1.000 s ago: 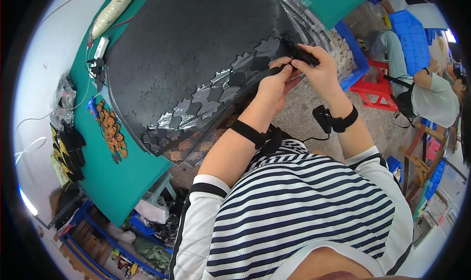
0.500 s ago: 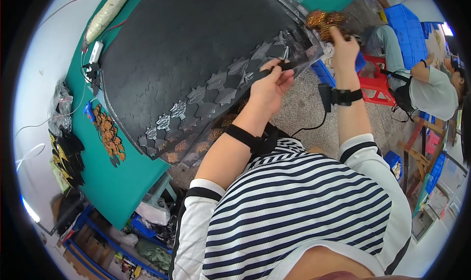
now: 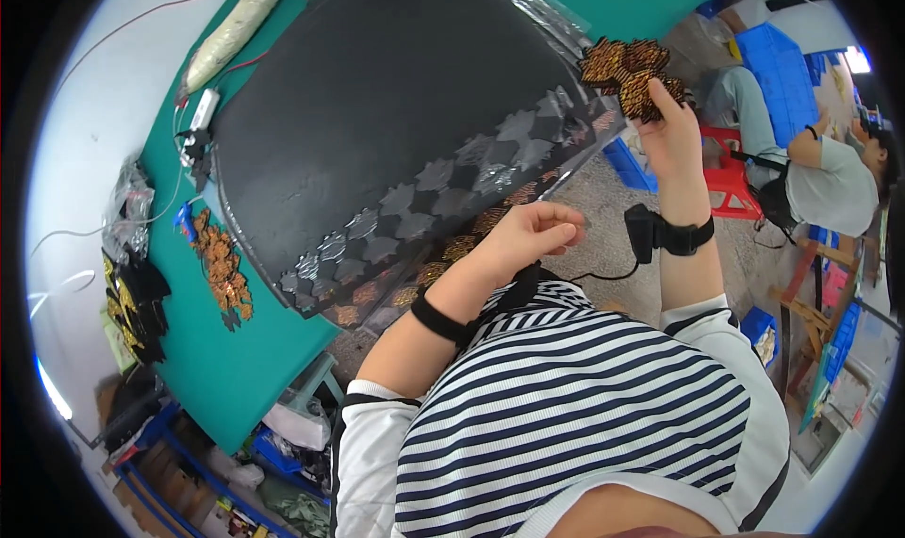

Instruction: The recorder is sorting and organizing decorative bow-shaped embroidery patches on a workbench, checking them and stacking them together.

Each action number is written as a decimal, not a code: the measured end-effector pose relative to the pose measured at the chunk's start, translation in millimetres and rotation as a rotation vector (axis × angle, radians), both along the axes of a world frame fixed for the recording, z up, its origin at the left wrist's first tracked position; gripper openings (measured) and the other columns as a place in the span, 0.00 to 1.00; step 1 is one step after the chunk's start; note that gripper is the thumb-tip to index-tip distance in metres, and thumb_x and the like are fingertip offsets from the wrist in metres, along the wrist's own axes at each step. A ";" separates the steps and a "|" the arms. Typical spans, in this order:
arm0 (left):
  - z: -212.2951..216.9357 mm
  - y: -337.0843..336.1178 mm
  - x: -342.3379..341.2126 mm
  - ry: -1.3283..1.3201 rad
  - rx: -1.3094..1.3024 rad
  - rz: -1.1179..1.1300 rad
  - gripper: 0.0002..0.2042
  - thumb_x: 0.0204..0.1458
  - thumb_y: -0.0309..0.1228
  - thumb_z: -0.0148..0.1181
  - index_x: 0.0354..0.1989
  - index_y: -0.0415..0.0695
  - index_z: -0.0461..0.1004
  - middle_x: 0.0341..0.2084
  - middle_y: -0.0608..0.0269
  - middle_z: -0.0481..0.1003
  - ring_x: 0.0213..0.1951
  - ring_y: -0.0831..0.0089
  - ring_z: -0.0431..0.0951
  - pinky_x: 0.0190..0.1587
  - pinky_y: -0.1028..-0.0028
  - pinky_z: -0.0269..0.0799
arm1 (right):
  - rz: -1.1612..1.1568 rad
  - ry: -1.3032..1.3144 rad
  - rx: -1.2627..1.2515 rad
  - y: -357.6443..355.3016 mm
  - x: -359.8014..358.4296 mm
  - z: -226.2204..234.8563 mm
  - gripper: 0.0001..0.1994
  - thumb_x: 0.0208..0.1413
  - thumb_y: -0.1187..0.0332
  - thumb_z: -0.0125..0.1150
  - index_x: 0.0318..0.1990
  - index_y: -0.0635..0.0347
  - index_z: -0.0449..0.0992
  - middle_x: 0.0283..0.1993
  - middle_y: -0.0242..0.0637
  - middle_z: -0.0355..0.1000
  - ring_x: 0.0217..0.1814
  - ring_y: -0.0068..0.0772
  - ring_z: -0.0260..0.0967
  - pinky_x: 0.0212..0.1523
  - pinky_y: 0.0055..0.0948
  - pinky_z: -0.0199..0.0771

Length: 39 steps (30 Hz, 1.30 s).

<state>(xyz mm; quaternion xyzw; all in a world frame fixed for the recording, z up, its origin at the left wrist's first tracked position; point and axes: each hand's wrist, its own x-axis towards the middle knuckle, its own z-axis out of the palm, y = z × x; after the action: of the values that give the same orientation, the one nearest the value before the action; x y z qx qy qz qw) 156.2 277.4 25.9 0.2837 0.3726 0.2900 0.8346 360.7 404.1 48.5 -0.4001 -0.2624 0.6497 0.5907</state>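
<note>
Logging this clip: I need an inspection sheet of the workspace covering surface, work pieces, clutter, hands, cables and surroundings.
Surface: green-covered table, with a large black sheet on it.
Work pieces: brown-gold patterned patches at the sheet's far right corner; jagged grey pieces toward its near edge.
Clutter: orange-brown cutouts and a clear plastic bag at left.
Hands: right hand grips the patches; left hand part-curled, nothing seen in it.
Cables: white power strip; black cord at the right wrist.
Surroundings: seated co-worker and blue crate at right.
</note>
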 end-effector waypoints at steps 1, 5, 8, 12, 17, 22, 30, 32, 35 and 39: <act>9.1 -3.4 -9.4 -0.022 0.108 0.046 0.10 0.54 0.28 0.51 0.42 0.38 0.70 0.35 0.60 0.74 0.40 0.73 0.74 0.44 0.74 0.70 | 0.094 -0.003 0.024 -5.3 -11.5 4.7 0.11 0.53 0.73 0.54 0.44 0.66 0.69 0.43 0.39 0.71 0.44 0.32 0.70 0.42 0.30 0.72; 32.2 -21.2 -62.5 -0.034 0.320 0.264 0.11 0.55 0.28 0.49 0.45 0.37 0.69 0.39 0.58 0.73 0.44 0.71 0.73 0.47 0.73 0.68 | 0.191 0.026 -0.065 -20.4 -58.0 -0.3 0.12 0.54 0.74 0.52 0.46 0.67 0.67 0.43 0.40 0.71 0.41 0.31 0.70 0.40 0.32 0.73; 35.0 -35.7 -77.0 0.062 0.211 0.537 0.17 0.56 0.31 0.48 0.53 0.37 0.63 0.48 0.53 0.68 0.52 0.67 0.66 0.52 0.69 0.64 | 0.333 0.046 -0.090 -41.5 -113.3 7.4 0.12 0.54 0.74 0.52 0.46 0.67 0.67 0.43 0.39 0.70 0.42 0.30 0.70 0.42 0.32 0.72; 22.3 -52.6 -99.2 -0.203 0.060 0.743 0.20 0.58 0.36 0.44 0.56 0.40 0.57 0.50 0.56 0.66 0.53 0.68 0.64 0.53 0.66 0.61 | 0.623 0.063 -0.180 -86.6 -187.1 14.2 0.13 0.55 0.73 0.52 0.47 0.65 0.67 0.42 0.37 0.70 0.42 0.28 0.70 0.42 0.30 0.72; 24.6 -84.6 -164.7 -0.291 0.148 0.997 0.15 0.57 0.34 0.45 0.50 0.42 0.61 0.44 0.60 0.69 0.46 0.70 0.69 0.48 0.66 0.66 | 0.824 -0.017 -0.176 -130.2 -256.2 20.6 0.13 0.60 0.62 0.45 0.44 0.62 0.68 0.42 0.35 0.70 0.41 0.27 0.69 0.41 0.28 0.71; 22.8 -121.4 -220.4 -0.378 0.158 1.122 0.13 0.56 0.30 0.45 0.49 0.39 0.62 0.44 0.58 0.70 0.45 0.69 0.70 0.47 0.66 0.66 | 0.913 -0.223 -0.077 -156.3 -316.2 23.5 0.17 0.61 0.58 0.42 0.47 0.63 0.67 0.43 0.34 0.70 0.43 0.24 0.66 0.45 0.27 0.66; 22.4 -177.1 -294.2 -0.451 0.131 1.149 0.17 0.59 0.36 0.39 0.52 0.40 0.60 0.47 0.56 0.67 0.50 0.66 0.68 0.51 0.63 0.64 | 0.993 -0.303 -0.039 -196.4 -387.2 15.4 0.23 0.62 0.54 0.39 0.54 0.66 0.63 0.48 0.34 0.67 0.49 0.22 0.61 0.48 0.25 0.60; 22.2 -189.6 -310.6 -0.512 0.137 1.150 0.19 0.60 0.40 0.35 0.54 0.41 0.58 0.48 0.56 0.66 0.51 0.65 0.67 0.52 0.62 0.64 | 1.040 -0.278 -0.080 -203.3 -399.2 14.9 0.25 0.61 0.53 0.39 0.55 0.67 0.62 0.48 0.35 0.67 0.49 0.23 0.60 0.48 0.25 0.59; 25.8 -205.1 -330.2 -0.530 0.164 1.190 0.27 0.59 0.50 0.24 0.57 0.44 0.55 0.53 0.55 0.62 0.54 0.61 0.63 0.54 0.58 0.61 | 1.002 -0.301 -0.100 -214.4 -413.5 15.4 0.25 0.61 0.53 0.39 0.54 0.68 0.62 0.48 0.37 0.67 0.47 0.24 0.62 0.46 0.25 0.61; 10.0 -226.4 -355.9 -0.538 0.145 1.230 0.27 0.59 0.51 0.24 0.58 0.44 0.54 0.53 0.54 0.61 0.55 0.60 0.63 0.56 0.57 0.59 | 1.025 -0.311 -0.145 -214.7 -418.3 6.3 0.24 0.62 0.55 0.39 0.53 0.69 0.63 0.46 0.40 0.67 0.43 0.25 0.64 0.41 0.23 0.64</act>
<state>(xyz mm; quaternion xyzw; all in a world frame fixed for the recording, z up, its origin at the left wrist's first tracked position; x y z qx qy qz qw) -199.7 51.0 35.9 -0.0065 0.2251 0.7972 0.5602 -57.6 189.4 54.8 -0.3519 -0.4627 0.8044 0.1228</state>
